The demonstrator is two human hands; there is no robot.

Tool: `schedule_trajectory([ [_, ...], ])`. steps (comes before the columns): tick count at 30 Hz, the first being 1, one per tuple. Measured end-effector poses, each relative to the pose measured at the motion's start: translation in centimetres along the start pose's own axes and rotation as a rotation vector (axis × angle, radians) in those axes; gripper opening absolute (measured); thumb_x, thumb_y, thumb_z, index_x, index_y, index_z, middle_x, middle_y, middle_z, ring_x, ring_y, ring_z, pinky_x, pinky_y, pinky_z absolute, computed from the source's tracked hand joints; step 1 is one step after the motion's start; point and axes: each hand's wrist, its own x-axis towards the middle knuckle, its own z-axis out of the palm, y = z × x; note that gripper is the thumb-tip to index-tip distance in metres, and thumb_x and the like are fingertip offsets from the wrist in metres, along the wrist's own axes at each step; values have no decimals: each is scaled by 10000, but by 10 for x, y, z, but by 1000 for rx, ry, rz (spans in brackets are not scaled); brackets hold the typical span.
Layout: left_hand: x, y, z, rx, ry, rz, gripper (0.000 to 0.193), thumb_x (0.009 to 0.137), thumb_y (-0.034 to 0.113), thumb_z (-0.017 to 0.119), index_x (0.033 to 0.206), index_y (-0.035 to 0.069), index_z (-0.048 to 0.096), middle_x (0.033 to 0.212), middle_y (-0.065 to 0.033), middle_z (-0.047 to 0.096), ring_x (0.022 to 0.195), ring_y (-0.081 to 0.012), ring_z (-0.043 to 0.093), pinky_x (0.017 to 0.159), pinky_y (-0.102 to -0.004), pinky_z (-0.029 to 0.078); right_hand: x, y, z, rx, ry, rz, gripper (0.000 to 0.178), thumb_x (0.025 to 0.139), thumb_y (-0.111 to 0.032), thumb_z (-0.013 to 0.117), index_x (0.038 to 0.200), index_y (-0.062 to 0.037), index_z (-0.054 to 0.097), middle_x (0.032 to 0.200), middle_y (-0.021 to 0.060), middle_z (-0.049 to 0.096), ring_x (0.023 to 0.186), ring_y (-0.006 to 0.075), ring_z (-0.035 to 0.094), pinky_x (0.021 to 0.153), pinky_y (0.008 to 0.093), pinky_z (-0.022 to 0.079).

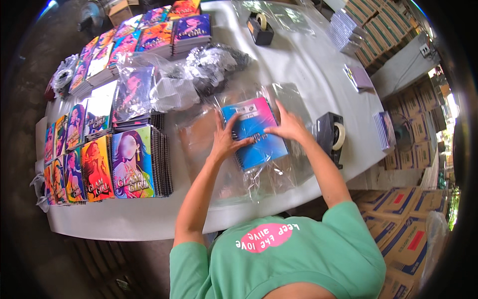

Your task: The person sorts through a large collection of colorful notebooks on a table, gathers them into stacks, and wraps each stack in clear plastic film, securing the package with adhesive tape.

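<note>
A spiral notebook (pixel 260 153) with a blue and pink cover lies flat in front of me, on or inside clear plastic sleeves (pixel 209 175). My left hand (pixel 226 138) rests on its left edge, thumb and fingers spread. From the other side my right hand (pixel 290 125) touches the right edge, its thumb over the cover and its fingers apart. Loose, shiny film shows around the notebook and below its lower edge. Whether the notebook sits fully inside a sleeve I cannot tell.
Stacks of colourful spiral notebooks (pixel 133 164) fill the table's left side, with more (pixel 191 29) at the back. Crumpled plastic (pixel 211 65) lies between. One tape dispenser (pixel 329 137) stands right of my hand, another (pixel 260 30) farther back. Cardboard boxes (pixel 398 239) are stacked at right.
</note>
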Motion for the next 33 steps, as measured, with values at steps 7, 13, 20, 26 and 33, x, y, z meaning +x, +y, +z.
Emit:
schedule_trajectory([
  [7,-22,34,20,-1057,157,-173,1219,670,493,742,1445,25,-73,1500,-200,75,1382,-271,145,1112,-384,163,-27,23,42,1391,-55,-246,985,726,-419,743,1444,-57,174,1439,148,289,1358,250,219,1100,363,183],
  [13,-58,128,-36,-974,343,355,1232,597,324,838,1468,103,-5,1476,-182,174,1344,-271,252,1082,-388,255,-75,1,-11,1588,302,-654,1026,665,-326,811,1437,-64,188,1413,127,324,1307,217,295,1079,367,238],
  [20,-93,112,-12,-770,353,204,1194,529,207,886,1434,30,127,1329,-157,396,1196,-270,448,1020,-378,360,-86,21,23,1365,101,-657,1081,576,-234,873,1422,-44,228,1424,118,317,1305,206,315,1047,351,302],
  [26,-100,123,-33,-557,338,278,1294,501,350,862,1460,52,47,1251,-169,437,1128,-276,476,957,-369,392,-97,9,-1,1330,89,-793,1186,573,-578,782,1447,-52,177,1443,166,288,1347,280,258,1088,390,217],
  [33,-87,146,-44,-562,435,223,1433,471,647,780,1457,74,-88,1242,-212,407,1175,-320,417,991,-423,324,-94,5,0,1351,110,-742,1257,574,-669,724,1471,-81,68,1483,179,205,1383,286,173,1101,401,178],
])
